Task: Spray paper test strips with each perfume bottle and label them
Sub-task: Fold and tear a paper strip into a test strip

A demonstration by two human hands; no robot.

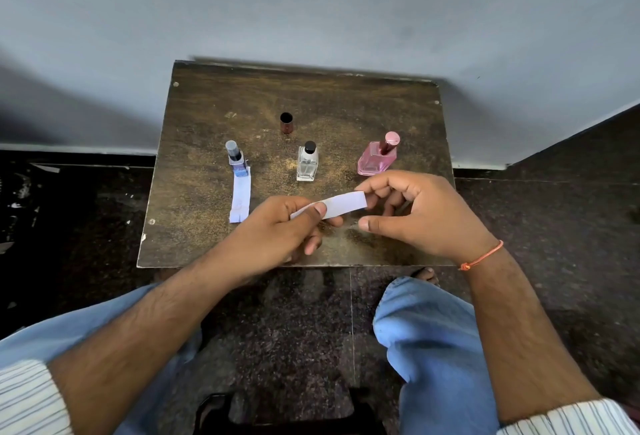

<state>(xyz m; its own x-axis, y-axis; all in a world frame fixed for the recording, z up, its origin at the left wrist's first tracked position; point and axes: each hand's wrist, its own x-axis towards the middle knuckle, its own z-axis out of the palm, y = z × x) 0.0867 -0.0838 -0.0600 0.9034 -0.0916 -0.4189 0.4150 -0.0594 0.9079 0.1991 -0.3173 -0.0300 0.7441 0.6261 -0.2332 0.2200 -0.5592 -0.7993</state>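
- A person is sitting at a small worn wooden table (207,129) pushed against a pale wall, both forearms reaching out over the near edge.
- The left hand (277,230) is pinching one end of a white paper strip (334,205) between thumb and forefinger, the other fingers curling beneath it.
- The right hand (415,213) is taking the strip's far end at its curled fingertips, while the thumb is pointing out to the left below the paper and not touching it.
- The strip is hanging in the air between the two hands, just above the table's near half; no writing is showing on the side I am seeing.
- A second strip (240,199) is lying flat on the table to the left, its far end tucked against a blue bottle (237,159). Faint marks are sitting on it, too small to read.
- A clear bottle (307,162) with a black spray top is standing upright in the middle, and a loose dark cap (286,123) is standing behind it.
- A pink bottle (377,155) is standing to the right, just beyond the right hand's knuckles.
- No brand name or label is readable on any bottle.
- An orange thread (483,256) is circling the right wrist.
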